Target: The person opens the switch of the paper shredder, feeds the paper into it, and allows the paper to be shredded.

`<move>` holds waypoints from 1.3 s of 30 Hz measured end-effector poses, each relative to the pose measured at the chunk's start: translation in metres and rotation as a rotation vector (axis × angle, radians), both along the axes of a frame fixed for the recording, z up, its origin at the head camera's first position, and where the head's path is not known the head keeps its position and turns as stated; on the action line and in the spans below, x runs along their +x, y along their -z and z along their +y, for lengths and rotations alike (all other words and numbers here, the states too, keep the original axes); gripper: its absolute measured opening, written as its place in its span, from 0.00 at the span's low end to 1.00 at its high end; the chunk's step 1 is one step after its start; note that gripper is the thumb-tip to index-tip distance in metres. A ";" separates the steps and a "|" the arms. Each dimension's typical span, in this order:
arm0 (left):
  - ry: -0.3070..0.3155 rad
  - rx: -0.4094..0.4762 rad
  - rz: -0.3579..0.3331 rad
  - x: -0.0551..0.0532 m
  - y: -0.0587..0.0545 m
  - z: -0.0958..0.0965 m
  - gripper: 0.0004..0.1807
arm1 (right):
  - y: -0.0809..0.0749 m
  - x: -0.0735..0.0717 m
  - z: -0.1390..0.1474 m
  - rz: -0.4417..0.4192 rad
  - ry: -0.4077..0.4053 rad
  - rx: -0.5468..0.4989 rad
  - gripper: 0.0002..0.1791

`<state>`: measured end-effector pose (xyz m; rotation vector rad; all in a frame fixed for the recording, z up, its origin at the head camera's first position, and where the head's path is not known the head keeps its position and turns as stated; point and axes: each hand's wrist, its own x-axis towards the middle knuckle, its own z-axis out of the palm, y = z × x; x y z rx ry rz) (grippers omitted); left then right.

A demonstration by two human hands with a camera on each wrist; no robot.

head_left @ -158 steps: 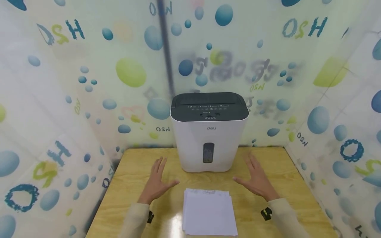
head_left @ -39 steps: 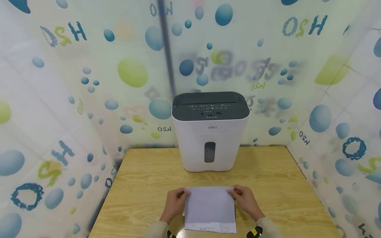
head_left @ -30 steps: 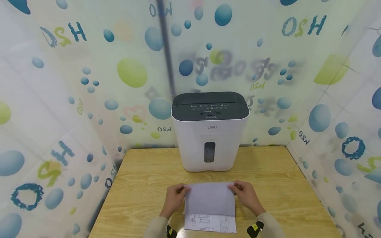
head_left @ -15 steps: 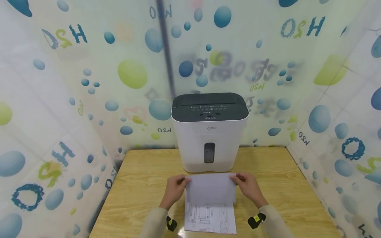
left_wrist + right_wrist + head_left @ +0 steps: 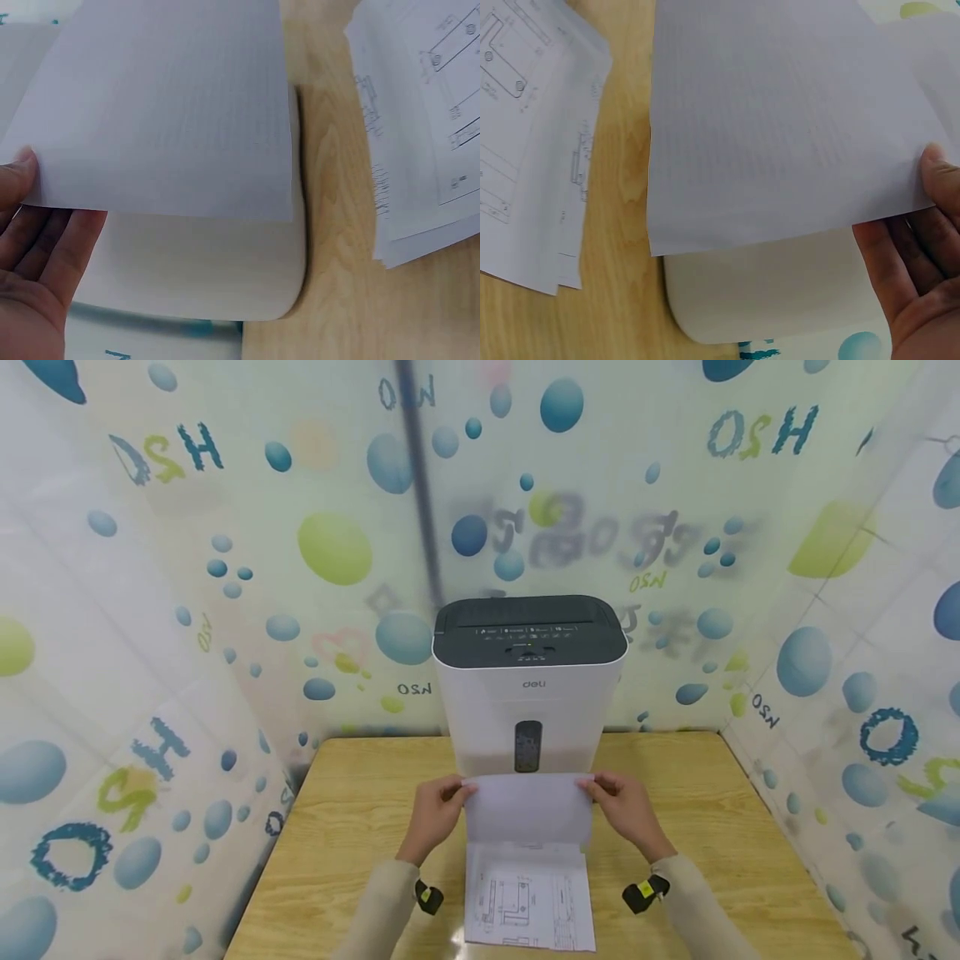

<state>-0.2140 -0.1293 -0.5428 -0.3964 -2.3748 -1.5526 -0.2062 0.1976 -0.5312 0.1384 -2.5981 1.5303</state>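
A blank-sided sheet of paper (image 5: 528, 810) is held up by both hands at its two far corners. My left hand (image 5: 433, 818) pinches the left corner between thumb and fingers; in the left wrist view the thumb of that hand (image 5: 34, 255) lies on top of the sheet. My right hand (image 5: 628, 814) pinches the right corner the same way, the hand (image 5: 919, 255) showing in the right wrist view. Below the raised sheet lies a stack of papers (image 5: 528, 902) printed with line drawings. The sheet hides the lower front of a white paper shredder (image 5: 480, 718).
The shredder's dark top (image 5: 528, 639) has a slot, and a small window (image 5: 528, 746) is set in its front. It stands at the back of a wooden table (image 5: 345, 810), close to a patterned curtain (image 5: 262, 527) that surrounds the table.
Both hands first hovered apart beside the stack, then took the top sheet by its corners. They have lifted it forward toward the shredder, uncovering the drawing beneath.
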 end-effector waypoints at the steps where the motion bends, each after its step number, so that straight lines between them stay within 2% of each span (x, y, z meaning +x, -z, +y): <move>1: -0.002 0.006 0.005 -0.001 -0.003 0.000 0.07 | -0.003 -0.001 0.000 0.011 -0.004 -0.001 0.10; 5: -0.017 0.011 0.022 -0.006 -0.014 -0.001 0.07 | -0.016 -0.007 0.000 0.045 -0.023 0.009 0.10; 11: -0.033 -0.016 0.055 -0.014 -0.038 -0.004 0.07 | -0.040 -0.015 -0.002 0.043 -0.024 0.022 0.14; 14: -0.040 -0.031 0.074 -0.019 -0.050 -0.005 0.08 | -0.053 -0.019 -0.002 0.091 -0.031 0.025 0.13; 19: -0.014 -0.054 0.132 -0.026 -0.070 -0.002 0.10 | -0.074 -0.021 0.004 0.192 -0.040 0.037 0.10; 23: 0.011 -0.049 0.183 -0.032 -0.088 0.002 0.13 | -0.090 -0.023 0.008 0.195 -0.029 0.056 0.11; 30: 0.010 -0.072 0.177 -0.036 -0.117 0.001 0.13 | -0.110 -0.027 0.009 0.264 -0.048 0.039 0.11; 39: 0.035 -0.100 0.250 -0.044 -0.150 -0.001 0.10 | -0.140 -0.034 0.009 0.340 -0.039 0.037 0.10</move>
